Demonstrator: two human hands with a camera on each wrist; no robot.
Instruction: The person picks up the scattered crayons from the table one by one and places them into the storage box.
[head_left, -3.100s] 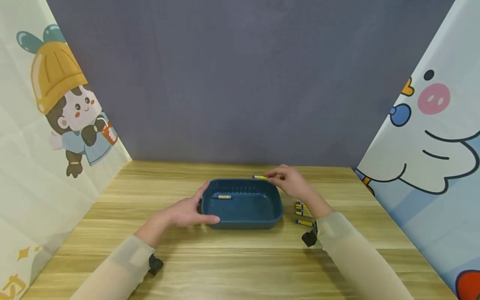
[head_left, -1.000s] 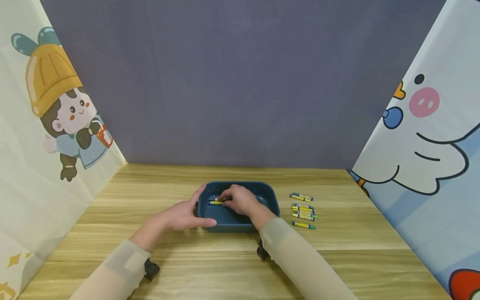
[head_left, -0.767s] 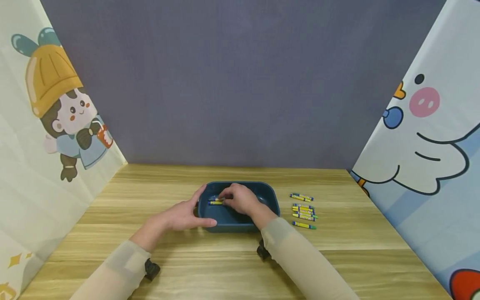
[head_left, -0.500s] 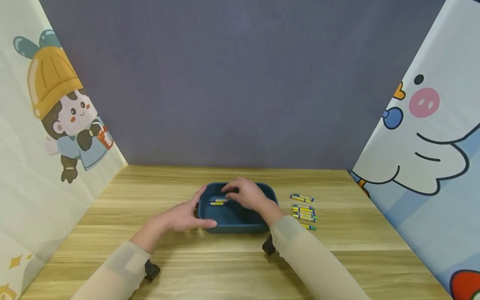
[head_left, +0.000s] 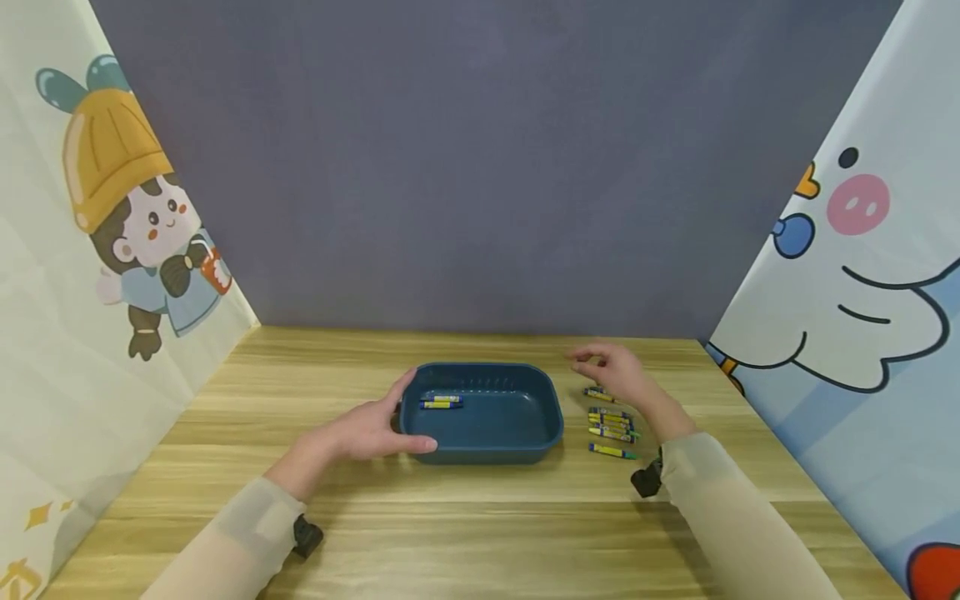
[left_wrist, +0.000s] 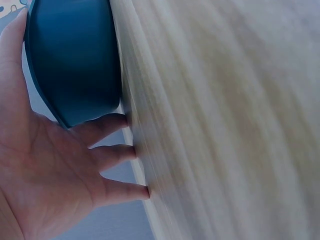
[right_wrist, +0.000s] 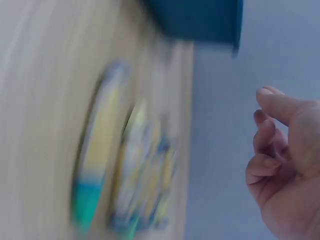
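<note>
A dark blue tray [head_left: 487, 451] sits mid-table with two yellow-and-blue crayons [head_left: 441, 402] lying in its far left corner. My left hand [head_left: 371, 427] rests against the tray's left end, thumb along the front wall; the left wrist view shows the hand [left_wrist: 45, 175] with fingers straight and tips on the wood beside the tray [left_wrist: 75, 55]. Several loose crayons [head_left: 611, 421] lie on the table right of the tray. My right hand [head_left: 600, 368] hovers just above their far end, fingers loosely curled, holding nothing. In the right wrist view this hand [right_wrist: 285, 165], the blurred crayons [right_wrist: 130, 165] and the tray's corner [right_wrist: 200, 17] show.
The wooden table [head_left: 480, 533] is closed in by a grey back wall [head_left: 480, 167] and cartoon-printed panels on the left [head_left: 112, 250] and right [head_left: 862, 292]. Black wrist mounts [head_left: 647, 480] sit under both sleeves.
My right hand let go of a crayon beside the first one in the tray, then lifted out and moved right, over the loose crayons. The left hand stayed at the tray.
</note>
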